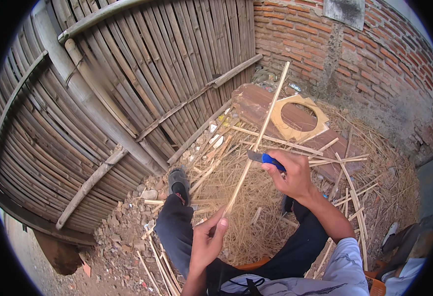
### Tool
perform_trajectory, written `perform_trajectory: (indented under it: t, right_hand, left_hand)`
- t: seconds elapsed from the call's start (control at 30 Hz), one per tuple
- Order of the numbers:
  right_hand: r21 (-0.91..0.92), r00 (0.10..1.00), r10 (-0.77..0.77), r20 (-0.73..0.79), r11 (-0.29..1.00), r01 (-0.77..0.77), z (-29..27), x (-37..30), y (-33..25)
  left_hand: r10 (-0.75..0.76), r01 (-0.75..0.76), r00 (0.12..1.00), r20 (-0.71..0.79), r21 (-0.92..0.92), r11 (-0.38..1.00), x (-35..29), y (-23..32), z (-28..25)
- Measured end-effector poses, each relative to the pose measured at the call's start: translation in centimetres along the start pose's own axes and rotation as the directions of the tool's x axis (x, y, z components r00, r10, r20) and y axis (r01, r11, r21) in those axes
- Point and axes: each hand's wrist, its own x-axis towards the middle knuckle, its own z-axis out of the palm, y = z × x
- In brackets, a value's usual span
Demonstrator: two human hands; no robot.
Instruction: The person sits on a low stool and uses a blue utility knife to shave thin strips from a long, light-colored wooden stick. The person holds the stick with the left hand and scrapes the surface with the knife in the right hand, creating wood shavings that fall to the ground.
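A long, pale bamboo strip (243,183) slants up and away from my lap. My left hand (209,240) grips its near end between thumb and fingers. In my right hand (291,173) is a knife (274,163) with a blue handle, fingers wrapped round it. The dark blade lies across the strip at about its middle and appears to touch it. The strip's far end reaches over a brown board on the ground.
Shavings (246,232) and loose strips (354,197) cover the ground around my feet. A wooden panel with a round hole (278,121) lies on the brown board (248,101). A bamboo wall (177,64) stands left, a brick wall (300,39) behind. Another person's leg (399,241) shows at right.
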Motion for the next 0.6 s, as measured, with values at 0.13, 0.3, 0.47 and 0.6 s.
perform_trajectory:
  t: [0.13,0.3,0.47,0.6]
  right_hand:
    - [0.015,0.999,-0.021,0.034,1.000,0.021,0.3,-0.4,-0.5]
    - [0.024,0.998,-0.012,0.058,1.000,0.010,0.3,-0.6,-0.5]
    - [0.011,0.998,0.004,0.058,1.000,-0.005,-0.2,-0.2,0.4]
    - [0.020,0.997,-0.061,-0.038,0.998,0.062,0.5,-0.1,1.0]
  left_hand:
    - [0.080,-0.072,0.993,-0.089,0.085,0.994,0.4,-0.3,0.7]
    - [0.126,-0.099,0.982,-0.138,0.188,0.977,0.3,0.1,0.9]
    - [0.147,-0.111,0.979,-0.144,0.230,0.967,-0.1,0.6,0.9]
    - [0.117,-0.090,0.987,-0.109,0.228,0.969,-0.4,-0.2,-0.1]
